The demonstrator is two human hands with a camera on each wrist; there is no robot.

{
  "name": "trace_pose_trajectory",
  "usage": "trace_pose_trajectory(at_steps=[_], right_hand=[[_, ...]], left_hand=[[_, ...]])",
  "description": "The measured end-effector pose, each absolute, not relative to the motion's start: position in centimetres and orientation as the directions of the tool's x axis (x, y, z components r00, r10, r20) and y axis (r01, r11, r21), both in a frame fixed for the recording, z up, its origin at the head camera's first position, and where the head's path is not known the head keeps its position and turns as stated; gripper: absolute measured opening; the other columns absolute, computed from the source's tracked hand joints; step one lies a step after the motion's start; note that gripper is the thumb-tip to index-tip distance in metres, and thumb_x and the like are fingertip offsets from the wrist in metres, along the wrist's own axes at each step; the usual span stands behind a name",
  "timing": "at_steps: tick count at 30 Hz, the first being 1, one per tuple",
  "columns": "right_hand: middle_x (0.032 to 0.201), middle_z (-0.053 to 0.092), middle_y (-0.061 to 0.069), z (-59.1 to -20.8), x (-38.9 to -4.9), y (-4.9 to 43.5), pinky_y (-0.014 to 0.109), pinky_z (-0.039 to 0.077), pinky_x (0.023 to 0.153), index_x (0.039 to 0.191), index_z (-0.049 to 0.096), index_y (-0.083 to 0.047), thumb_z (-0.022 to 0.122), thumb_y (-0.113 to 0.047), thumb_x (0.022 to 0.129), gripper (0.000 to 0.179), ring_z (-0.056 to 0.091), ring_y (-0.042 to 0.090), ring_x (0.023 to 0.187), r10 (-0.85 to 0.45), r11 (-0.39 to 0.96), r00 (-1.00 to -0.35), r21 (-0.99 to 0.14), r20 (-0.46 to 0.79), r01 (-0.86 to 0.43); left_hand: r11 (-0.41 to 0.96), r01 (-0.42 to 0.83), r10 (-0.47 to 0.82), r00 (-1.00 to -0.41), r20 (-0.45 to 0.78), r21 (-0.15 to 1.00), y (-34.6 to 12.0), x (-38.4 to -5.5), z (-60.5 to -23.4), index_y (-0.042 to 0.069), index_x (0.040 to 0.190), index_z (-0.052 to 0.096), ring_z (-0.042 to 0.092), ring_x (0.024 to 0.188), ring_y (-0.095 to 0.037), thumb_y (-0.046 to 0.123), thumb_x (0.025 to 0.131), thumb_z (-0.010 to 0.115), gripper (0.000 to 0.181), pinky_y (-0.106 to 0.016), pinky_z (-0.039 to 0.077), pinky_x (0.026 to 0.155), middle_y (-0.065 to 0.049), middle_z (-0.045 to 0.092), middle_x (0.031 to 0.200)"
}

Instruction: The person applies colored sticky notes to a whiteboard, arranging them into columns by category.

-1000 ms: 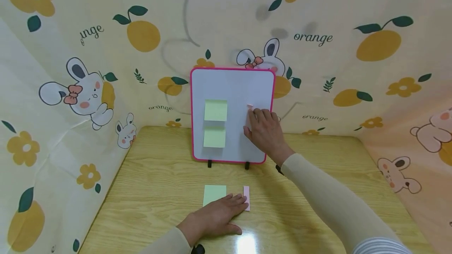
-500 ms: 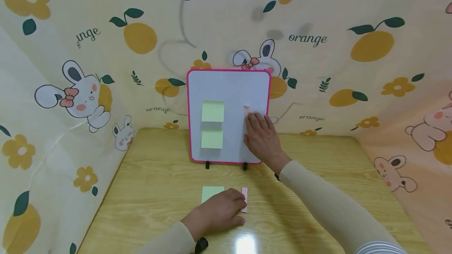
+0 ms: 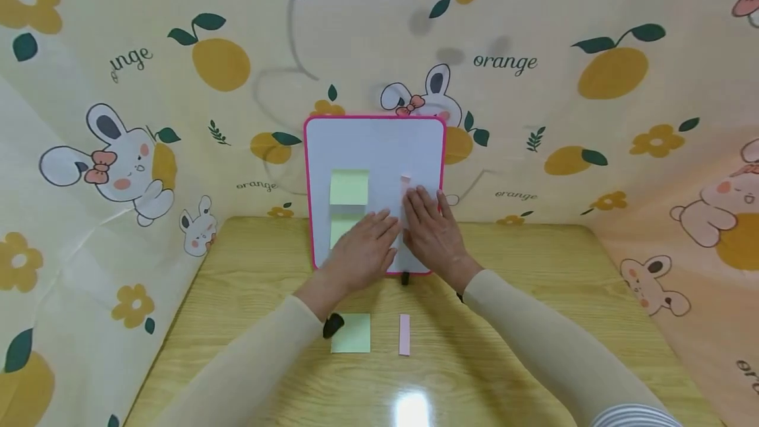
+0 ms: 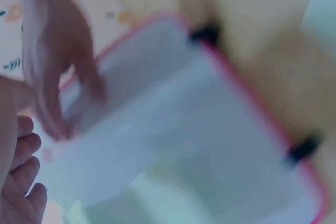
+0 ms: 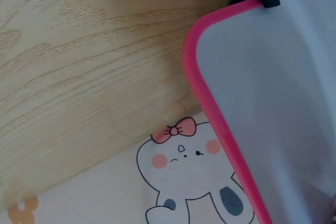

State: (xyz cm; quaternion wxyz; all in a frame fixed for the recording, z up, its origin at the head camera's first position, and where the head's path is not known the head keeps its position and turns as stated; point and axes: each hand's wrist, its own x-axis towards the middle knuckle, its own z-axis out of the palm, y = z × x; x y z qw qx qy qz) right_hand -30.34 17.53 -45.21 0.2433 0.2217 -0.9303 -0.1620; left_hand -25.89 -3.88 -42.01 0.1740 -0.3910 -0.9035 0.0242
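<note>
A pink-framed whiteboard point(image 3: 373, 143) stands upright on black feet. Two green sticky notes are on its left half: the upper note point(image 3: 349, 188) shows fully, the lower note point(image 3: 340, 228) is partly behind my left hand point(image 3: 363, 249). That hand is raised before the board with fingers extended and nothing held; contact with the board is unclear. My right hand point(image 3: 435, 236) rests against the board's right side, its fingers fairly straight over a narrow pink sticky strip point(image 3: 406, 180), whose top end shows. In the left wrist view, the right hand point(image 4: 58, 51) touches the board beside my left fingers point(image 4: 23, 171).
On the wooden table point(image 3: 255, 321) before the board lie a green sticky note pad point(image 3: 357, 338), partly under my left wrist, and a pink sticky strip point(image 3: 404, 335). A printed cloth backdrop point(image 3: 510, 111) with rabbits and oranges stands behind and at both sides.
My left hand has lifted off the green pad and pink strip on the table and moved up to the whiteboard. My right hand has slid slightly down over the pink strip, its fingers straighter.
</note>
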Motion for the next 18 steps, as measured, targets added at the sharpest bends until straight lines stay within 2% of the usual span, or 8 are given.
trace_pose_trajectory(at_steps=[5, 8, 11, 18], right_hand=[[0.175, 0.021, 0.012, -45.1, -30.2, 17.5, 0.060, 0.012, 0.134, 0.166, 0.028, -0.004, 0.054, -0.051, 0.106, 0.081, 0.012, 0.030, 0.165, -0.491, 0.837, -0.805, 0.439, 0.334, -0.328], [0.175, 0.019, 0.012, -45.2, -30.0, 17.3, 0.061, 0.011, 0.133, 0.167, 0.026, -0.004, 0.051, -0.052, 0.107, 0.080, 0.009, 0.031, 0.165, -0.493, 0.832, -0.809, 0.447, 0.321, -0.330], [0.176, 0.014, 0.012, -45.4, -29.9, 17.3, 0.062, 0.008, 0.133, 0.167, 0.022, -0.004, 0.047, -0.053, 0.108, 0.081, 0.004, 0.031, 0.166, -0.491, 0.829, -0.812, 0.455, 0.316, -0.325], [0.178, -0.003, 0.010, -45.6, -29.9, 17.4, 0.063, 0.005, 0.133, 0.169, 0.009, -0.006, 0.045, -0.058, 0.107, 0.089, -0.004, 0.031, 0.166, -0.475, 0.840, -0.819, 0.444, 0.320, -0.313]], left_hand=[[0.682, 0.690, 0.726, -0.679, 0.109, -0.242, -3.3, -29.9, -38.3, 0.006, 0.168, 0.024, 0.011, 0.165, -0.027, 0.060, 0.110, 0.039, 0.080, -0.046, 0.010, 0.136, -0.010, 0.021, 0.176], [0.673, 0.690, 0.722, -0.691, 0.037, -0.267, -3.0, -31.5, -37.6, 0.009, 0.169, 0.016, 0.004, 0.166, -0.025, 0.069, 0.106, 0.033, 0.089, -0.046, 0.004, 0.136, -0.007, 0.011, 0.178], [0.665, 0.689, 0.723, -0.690, 0.019, -0.286, -2.6, -32.5, -37.6, 0.011, 0.170, 0.013, 0.002, 0.166, -0.024, 0.073, 0.105, 0.029, 0.091, -0.045, 0.001, 0.136, -0.006, 0.007, 0.178], [0.655, 0.674, 0.728, -0.684, 0.045, -0.341, -2.4, -33.7, -37.3, 0.012, 0.170, 0.015, 0.001, 0.166, -0.023, 0.072, 0.106, 0.025, 0.088, -0.047, -0.001, 0.136, -0.005, 0.010, 0.178]])
